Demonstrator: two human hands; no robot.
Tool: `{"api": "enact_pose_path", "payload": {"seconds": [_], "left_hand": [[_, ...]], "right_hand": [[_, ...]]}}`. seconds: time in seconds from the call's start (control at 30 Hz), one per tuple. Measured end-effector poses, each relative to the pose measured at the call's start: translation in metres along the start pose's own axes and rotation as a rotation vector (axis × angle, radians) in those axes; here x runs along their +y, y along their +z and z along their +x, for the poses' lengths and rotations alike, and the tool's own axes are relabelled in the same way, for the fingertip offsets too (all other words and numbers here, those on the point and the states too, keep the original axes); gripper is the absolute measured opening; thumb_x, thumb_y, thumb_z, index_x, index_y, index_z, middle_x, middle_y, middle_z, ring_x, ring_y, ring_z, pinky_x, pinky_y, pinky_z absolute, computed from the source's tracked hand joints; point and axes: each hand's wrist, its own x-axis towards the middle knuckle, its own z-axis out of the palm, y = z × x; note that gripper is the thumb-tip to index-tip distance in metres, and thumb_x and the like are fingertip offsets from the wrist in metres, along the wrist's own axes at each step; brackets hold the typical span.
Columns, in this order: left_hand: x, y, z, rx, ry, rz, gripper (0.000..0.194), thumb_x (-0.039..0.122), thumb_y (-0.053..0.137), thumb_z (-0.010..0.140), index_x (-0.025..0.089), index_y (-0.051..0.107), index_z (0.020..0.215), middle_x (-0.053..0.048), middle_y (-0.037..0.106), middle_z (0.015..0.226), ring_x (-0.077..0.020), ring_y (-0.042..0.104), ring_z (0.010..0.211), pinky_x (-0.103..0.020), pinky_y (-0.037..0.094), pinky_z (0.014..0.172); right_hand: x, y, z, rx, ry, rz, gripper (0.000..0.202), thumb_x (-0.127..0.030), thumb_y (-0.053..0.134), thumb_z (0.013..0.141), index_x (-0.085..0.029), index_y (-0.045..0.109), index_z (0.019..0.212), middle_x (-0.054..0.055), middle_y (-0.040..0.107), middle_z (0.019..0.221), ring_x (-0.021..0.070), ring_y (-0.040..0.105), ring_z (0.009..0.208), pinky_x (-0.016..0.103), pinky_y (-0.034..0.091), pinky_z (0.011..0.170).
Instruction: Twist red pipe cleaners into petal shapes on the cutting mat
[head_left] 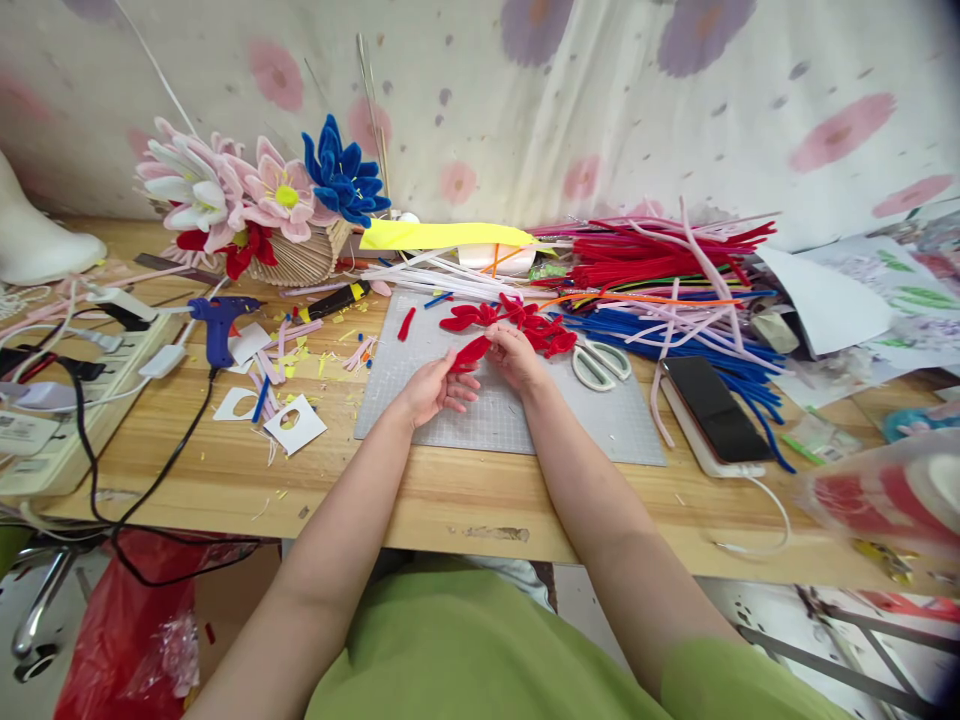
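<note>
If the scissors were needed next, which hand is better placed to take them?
Right hand, probably: it is nearer the scissors, which lie to its right on the grey mat. The left hand would likely reach across it. Both are at one red fuzzy piece.

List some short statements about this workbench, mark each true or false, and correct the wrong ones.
1. The right hand pinches a red petal. True.
2. The left hand holds the scissors. False: the left hand is at the red petal; the scissors lie on the grey mat.
3. The blue glue gun is left of the grey mat. True.
4. The phone lies on the grey mat. False: the phone lies to its right, on a white block.
5. The dark blue flower is right of the yellow-centred pink flower. True.
</note>
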Motion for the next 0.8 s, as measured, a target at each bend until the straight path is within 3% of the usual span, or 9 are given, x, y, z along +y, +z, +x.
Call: {"api": "enact_pose_path", "payload": {"seconds": [0.07, 0.2, 0.33, 0.57, 0.67, 0.8], "left_hand": [[-0.004, 0.003, -0.001, -0.031, 0.032, 0.048, 0.03, 0.042, 0.059, 0.081, 0.013, 0.063, 0.088, -0.006, 0.067, 0.066, -0.0142, 0.064, 0.049, -0.018, 0.043, 0.036], [-0.009, 0.009, 0.002, 0.061, 0.103, 0.013, 0.018, 0.032, 0.058, 0.083, 0.013, 0.06, 0.083, -0.005, 0.066, 0.065, -0.0148, 0.066, 0.054, -0.02, 0.047, 0.042], [-0.012, 0.012, 0.005, 0.092, 0.109, 0.0, 0.014, 0.026, 0.054, 0.085, 0.012, 0.057, 0.082, -0.005, 0.066, 0.065, -0.0131, 0.065, 0.054, -0.021, 0.05, 0.046], [-0.016, 0.01, 0.006, -0.005, 0.069, 0.083, 0.016, 0.025, 0.053, 0.087, 0.009, 0.056, 0.085, -0.006, 0.067, 0.069, -0.0143, 0.066, 0.058, -0.025, 0.053, 0.053], [-0.015, 0.009, 0.006, -0.01, 0.06, 0.078, 0.016, 0.023, 0.051, 0.088, 0.009, 0.056, 0.083, -0.007, 0.066, 0.069, -0.0138, 0.066, 0.059, -0.025, 0.054, 0.055], [-0.013, 0.008, 0.006, 0.01, 0.068, 0.072, 0.018, 0.022, 0.052, 0.087, 0.009, 0.056, 0.075, -0.005, 0.064, 0.066, -0.011, 0.063, 0.055, -0.024, 0.053, 0.055]], "right_hand": [[-0.001, 0.001, 0.0, 0.029, 0.014, 0.046, 0.04, -0.054, 0.06, 0.071, -0.019, 0.044, 0.059, -0.005, 0.036, 0.049, 0.0054, 0.026, 0.042, 0.023, 0.015, 0.041], [0.0, 0.007, -0.003, -0.016, 0.007, 0.012, 0.052, -0.068, 0.046, 0.076, -0.018, 0.055, 0.069, -0.002, 0.047, 0.056, 0.0061, 0.033, 0.044, 0.023, 0.02, 0.04], [0.002, 0.01, -0.008, -0.044, -0.038, -0.155, 0.041, -0.056, 0.064, 0.069, -0.016, 0.056, 0.065, -0.003, 0.046, 0.056, 0.0049, 0.032, 0.046, 0.022, 0.021, 0.043], [0.001, 0.008, -0.007, -0.029, -0.209, -0.254, 0.036, -0.049, 0.066, 0.069, -0.015, 0.059, 0.059, -0.002, 0.049, 0.062, 0.0054, 0.037, 0.051, 0.022, 0.025, 0.046], [0.0, 0.01, -0.008, -0.034, -0.134, -0.243, 0.039, -0.054, 0.064, 0.069, -0.015, 0.063, 0.063, -0.001, 0.052, 0.06, 0.0053, 0.035, 0.048, 0.022, 0.022, 0.043], [0.0, 0.013, -0.01, -0.04, 0.005, -0.2, 0.058, -0.067, 0.044, 0.077, -0.014, 0.066, 0.072, 0.002, 0.057, 0.059, 0.0061, 0.038, 0.045, 0.022, 0.023, 0.041]]}}
